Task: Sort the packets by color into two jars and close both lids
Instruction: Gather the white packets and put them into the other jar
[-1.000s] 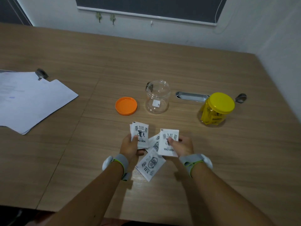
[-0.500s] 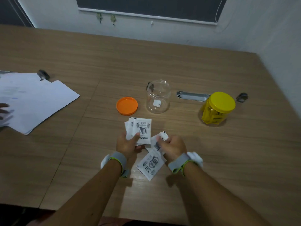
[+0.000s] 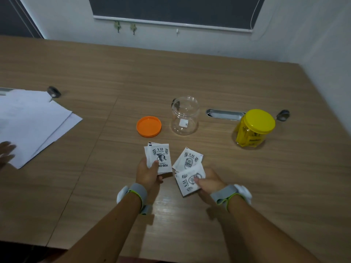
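My left hand (image 3: 148, 174) holds a small stack of white tea packets (image 3: 159, 157) upright, thumb on the front one. My right hand (image 3: 209, 182) pinches another white packet (image 3: 187, 182) lying low over the table. One more white packet (image 3: 188, 159) lies flat just beyond it. A clear jar (image 3: 185, 115) stands open and empty behind the packets, with its orange lid (image 3: 149, 126) lying upturned to its left. At the right, a jar with yellow packets inside (image 3: 249, 138) carries a shut yellow lid (image 3: 259, 121).
A pile of white paper sheets (image 3: 32, 122) covers the table's left side, and another person's hand (image 3: 6, 150) rests at its near edge. A metal cable slot (image 3: 225, 114) sits between the jars. Small dark knobs (image 3: 283, 115) stand on the table.
My right hand passed its packet to the stack in my left hand, then dropped back and took hold of another packet on the table. Another person's hand appeared at the left.
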